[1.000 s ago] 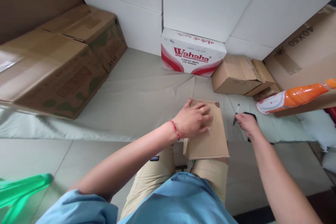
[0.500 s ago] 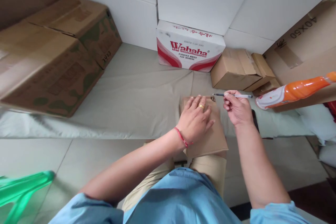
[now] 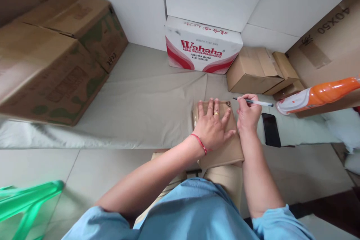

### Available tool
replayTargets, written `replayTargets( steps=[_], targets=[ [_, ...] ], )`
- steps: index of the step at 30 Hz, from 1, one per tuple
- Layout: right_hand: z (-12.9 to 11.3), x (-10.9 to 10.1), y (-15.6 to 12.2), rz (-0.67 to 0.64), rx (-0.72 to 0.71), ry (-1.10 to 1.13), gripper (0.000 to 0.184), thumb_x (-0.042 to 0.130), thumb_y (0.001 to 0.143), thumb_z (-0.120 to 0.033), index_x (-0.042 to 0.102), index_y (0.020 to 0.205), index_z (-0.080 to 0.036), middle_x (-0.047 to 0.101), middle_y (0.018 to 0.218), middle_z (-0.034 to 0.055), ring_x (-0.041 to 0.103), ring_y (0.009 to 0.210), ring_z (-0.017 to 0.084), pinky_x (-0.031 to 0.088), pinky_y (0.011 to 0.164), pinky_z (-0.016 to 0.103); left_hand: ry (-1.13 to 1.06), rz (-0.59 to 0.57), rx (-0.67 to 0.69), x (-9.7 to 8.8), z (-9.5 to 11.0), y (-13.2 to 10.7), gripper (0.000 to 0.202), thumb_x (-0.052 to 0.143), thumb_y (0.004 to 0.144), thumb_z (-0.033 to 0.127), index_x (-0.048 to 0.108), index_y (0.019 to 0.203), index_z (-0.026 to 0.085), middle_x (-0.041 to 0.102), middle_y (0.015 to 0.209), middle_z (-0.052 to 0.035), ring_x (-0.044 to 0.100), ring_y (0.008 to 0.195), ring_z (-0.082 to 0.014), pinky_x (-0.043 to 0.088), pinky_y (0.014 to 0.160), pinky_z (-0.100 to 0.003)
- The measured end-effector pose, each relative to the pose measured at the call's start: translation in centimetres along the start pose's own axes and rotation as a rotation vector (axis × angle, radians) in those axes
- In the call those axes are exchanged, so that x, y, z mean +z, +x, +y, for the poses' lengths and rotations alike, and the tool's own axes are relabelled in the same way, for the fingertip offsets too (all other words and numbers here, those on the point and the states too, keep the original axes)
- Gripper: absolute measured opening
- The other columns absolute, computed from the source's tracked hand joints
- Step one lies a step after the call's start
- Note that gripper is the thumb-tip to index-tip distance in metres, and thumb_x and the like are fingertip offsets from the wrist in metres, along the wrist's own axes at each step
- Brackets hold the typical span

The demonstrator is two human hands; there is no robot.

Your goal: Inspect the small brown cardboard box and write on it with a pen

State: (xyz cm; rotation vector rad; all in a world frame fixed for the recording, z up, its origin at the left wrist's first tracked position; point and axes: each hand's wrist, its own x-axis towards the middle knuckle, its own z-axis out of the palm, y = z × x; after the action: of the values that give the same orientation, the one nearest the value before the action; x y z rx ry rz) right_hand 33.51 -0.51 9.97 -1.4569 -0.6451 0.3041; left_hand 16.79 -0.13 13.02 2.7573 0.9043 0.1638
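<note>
A small brown cardboard box [image 3: 225, 153] rests at the front edge of the cloth-covered table, its near end above my lap. My left hand [image 3: 213, 127] lies flat across its top with the fingers spread, a ring on one finger and a red cord at the wrist. Beside the box's right edge, my right hand [image 3: 249, 114] pinches a pen [image 3: 261, 103], tip pointing left. The tip is close to a dark drawn mark [image 3: 228, 104] at the box's far right corner; I cannot tell whether it touches.
A black phone [image 3: 270, 129] lies right of my right hand. An orange bottle [image 3: 323, 95] leans in beyond it. A white Wahaha carton [image 3: 204, 47] and small brown boxes [image 3: 253, 69] stand at the back. Big cartons [image 3: 56, 63] fill the left. A green plastic object [image 3: 30, 198] is at lower left.
My right hand has moved slightly left and up against the box's right side, still pinching the pen. The phone, mostly hidden before, now shows fully. My left hand stays on the box.
</note>
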Motion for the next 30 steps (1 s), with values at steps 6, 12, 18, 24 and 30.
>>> replayTargets(
  steps=[6,12,18,24,30],
  targets=[
    [-0.1,-0.3,-1.3,-0.102,-0.079,-0.197,0.011,0.063,0.087,-0.032,0.068,0.086,-0.022,0.062,0.063,-0.0046,0.056,0.054,0.012,0.043,0.051,0.023,-0.073,0.010,0.056,0.5,-0.6,-0.2,0.071,0.048,0.106,0.069,0.043,0.169,0.035,0.030,0.180,-0.0182,0.021,0.167,-0.0511,0.013,0.123,-0.089],
    [-0.9,-0.4,-1.7,-0.121,-0.084,-0.341,0.012,0.062,0.087,-0.029,0.065,0.077,-0.024,0.062,0.059,-0.0047,0.056,0.051,0.013,0.044,0.053,0.025,-0.066,0.029,0.068,0.3,-0.5,0.0,0.074,0.050,0.106,0.066,0.041,0.171,0.030,0.033,0.177,-0.0214,0.024,0.164,-0.0551,0.013,0.120,-0.092],
    [-0.9,-0.5,-1.5,-0.146,-0.073,-0.376,0.012,0.060,0.089,-0.030,0.065,0.081,-0.023,0.064,0.062,-0.0042,0.057,0.053,0.013,0.044,0.055,0.025,-0.069,0.037,0.067,0.4,-0.4,0.1,0.072,0.051,0.106,0.065,0.045,0.168,0.031,0.036,0.177,-0.0195,0.026,0.164,-0.0544,0.014,0.120,-0.091],
    [-0.9,-0.4,-1.4,-0.149,-0.106,-0.397,0.013,0.060,0.091,-0.031,0.065,0.081,-0.023,0.067,0.065,-0.0030,0.063,0.062,0.015,0.048,0.065,0.026,-0.069,0.026,0.065,0.4,-0.4,0.0,0.072,0.050,0.107,0.065,0.044,0.169,0.030,0.033,0.178,-0.0192,0.024,0.165,-0.0538,0.014,0.121,-0.091],
    [-0.8,-0.5,-1.2,-0.158,-0.089,-0.432,0.012,0.060,0.089,-0.030,0.065,0.079,-0.023,0.063,0.062,-0.0040,0.057,0.056,0.014,0.045,0.059,0.026,-0.073,0.017,0.061,0.3,-0.4,0.0,0.072,0.050,0.107,0.065,0.043,0.170,0.030,0.033,0.178,-0.0191,0.023,0.166,-0.0533,0.014,0.122,-0.091]
  ],
)
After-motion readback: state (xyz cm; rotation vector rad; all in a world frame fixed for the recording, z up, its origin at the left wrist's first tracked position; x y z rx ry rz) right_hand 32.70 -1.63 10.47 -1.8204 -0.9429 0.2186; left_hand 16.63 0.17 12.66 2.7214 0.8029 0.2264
